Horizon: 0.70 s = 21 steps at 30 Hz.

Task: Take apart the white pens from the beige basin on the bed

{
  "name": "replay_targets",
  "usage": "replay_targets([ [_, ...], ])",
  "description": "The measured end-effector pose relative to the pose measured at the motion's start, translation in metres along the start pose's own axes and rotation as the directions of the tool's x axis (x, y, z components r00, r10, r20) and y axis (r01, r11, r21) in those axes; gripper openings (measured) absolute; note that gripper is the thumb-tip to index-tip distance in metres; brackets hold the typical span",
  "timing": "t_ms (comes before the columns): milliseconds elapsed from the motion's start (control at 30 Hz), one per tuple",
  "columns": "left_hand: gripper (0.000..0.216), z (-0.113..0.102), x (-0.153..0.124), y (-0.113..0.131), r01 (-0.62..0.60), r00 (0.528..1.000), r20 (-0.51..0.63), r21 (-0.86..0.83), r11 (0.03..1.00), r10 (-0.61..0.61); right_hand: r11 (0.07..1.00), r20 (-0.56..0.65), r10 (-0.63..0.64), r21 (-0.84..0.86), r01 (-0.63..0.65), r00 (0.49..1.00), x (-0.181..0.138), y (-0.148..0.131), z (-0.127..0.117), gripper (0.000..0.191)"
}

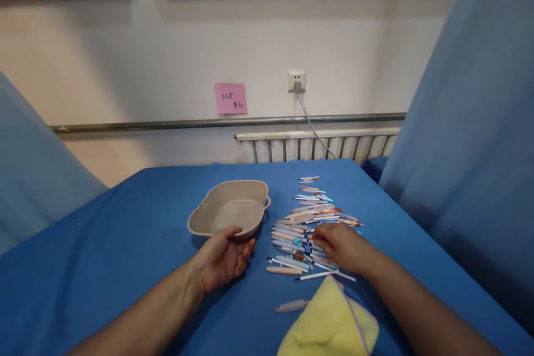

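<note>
A beige tray (217, 196) with small side handles sits on the blue tablecloth, and nothing lies inside it. My left hand (223, 258) grips its near rim, thumb over the edge and fingers curled beneath. To the right lies a loose pile of several pens (306, 217). My right hand (340, 246) rests palm down on the near part of that pile, fingers bent onto the pens; whether it has pinched one is hidden.
A yellow cloth (329, 325) lies at the near edge, with one grey pen (292, 305) just left of it. Blue curtains (471, 122) hang close on both sides. A radiator (317, 144), wall socket with cable and pink note (230, 98) are behind the table.
</note>
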<state>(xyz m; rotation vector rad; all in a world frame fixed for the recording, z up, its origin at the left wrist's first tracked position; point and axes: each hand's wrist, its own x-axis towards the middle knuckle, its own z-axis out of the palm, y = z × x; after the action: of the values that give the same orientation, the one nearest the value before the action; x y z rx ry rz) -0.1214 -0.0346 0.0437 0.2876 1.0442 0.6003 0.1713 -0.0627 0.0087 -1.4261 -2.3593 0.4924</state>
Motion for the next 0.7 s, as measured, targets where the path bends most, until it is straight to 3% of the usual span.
replay_targets([
  [267,0.037,0.014,-0.004,-0.002,-0.004,0.999,0.053,0.136,0.991,-0.003,1.0,-0.067,0.021,0.017,-0.02,0.998,0.002,0.007,-0.003,0.018],
  [333,0.04,0.023,-0.005,-0.014,-0.007,0.996,0.083,0.252,0.968,-0.014,0.999,-0.088,0.029,0.021,-0.027,0.996,0.003,0.01,-0.004,0.016],
  [400,0.037,0.033,-0.003,-0.026,-0.098,0.991,0.122,0.439,0.893,0.048,0.999,-0.109,0.026,0.025,-0.023,0.994,0.004,0.012,-0.004,0.015],
  [467,0.036,0.046,0.003,-0.033,-0.271,0.963,0.186,0.661,0.7,0.197,1.0,-0.13,0.018,0.025,-0.015,0.991,0.004,0.014,-0.004,0.014],
  [533,0.04,0.061,0.007,-0.033,-0.404,0.895,0.27,0.828,0.389,0.355,1.0,-0.158,0.018,0.021,-0.014,0.987,0.003,0.014,-0.006,0.015],
  [633,0.042,0.089,0.003,-0.021,-0.434,0.76,0.402,0.899,-0.061,0.511,0.998,-0.25,0.052,0.035,-0.045,0.967,0.002,0.012,-0.019,0.024],
  [700,0.041,0.108,-0.008,-0.01,-0.42,0.663,0.482,0.873,-0.248,0.574,0.996,-0.369,0.078,0.067,-0.057,0.926,0.003,0.006,-0.037,0.034],
])
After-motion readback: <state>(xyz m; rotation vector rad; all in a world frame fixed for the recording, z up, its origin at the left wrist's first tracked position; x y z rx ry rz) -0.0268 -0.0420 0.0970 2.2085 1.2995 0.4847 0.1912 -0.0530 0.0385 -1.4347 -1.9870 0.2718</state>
